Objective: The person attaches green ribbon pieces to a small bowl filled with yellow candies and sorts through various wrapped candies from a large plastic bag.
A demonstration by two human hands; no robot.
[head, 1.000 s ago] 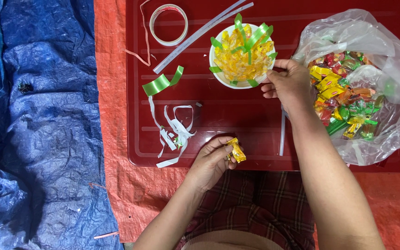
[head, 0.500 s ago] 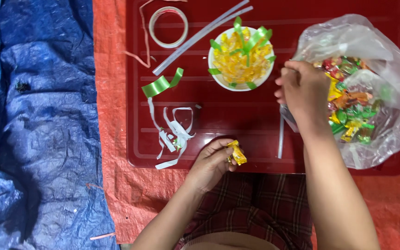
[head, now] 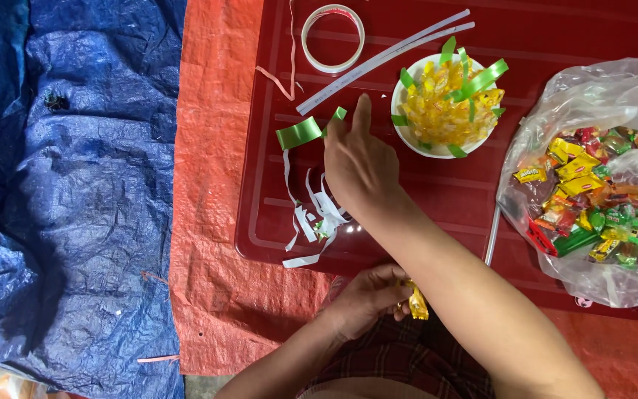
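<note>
right hand (head: 359, 166) beside green ribbon (head: 298, 133)

**Sweets in Wrappers and a See-Through Bag**

A big see-through plastic bag (head: 599, 96) lies open on the right side of the red tray (head: 481, 199). Inside it are many small wrapped sweets (head: 585, 196) in yellow, red, green and orange. A white bowl (head: 407, 137) near the top middle of the tray is piled with shiny yellow wrapped sweets (head: 444, 111). The left hand (head: 367, 299), near the bottom edge, holds one yellow wrapped sweet (head: 416, 301). No signs or screens show.
</note>
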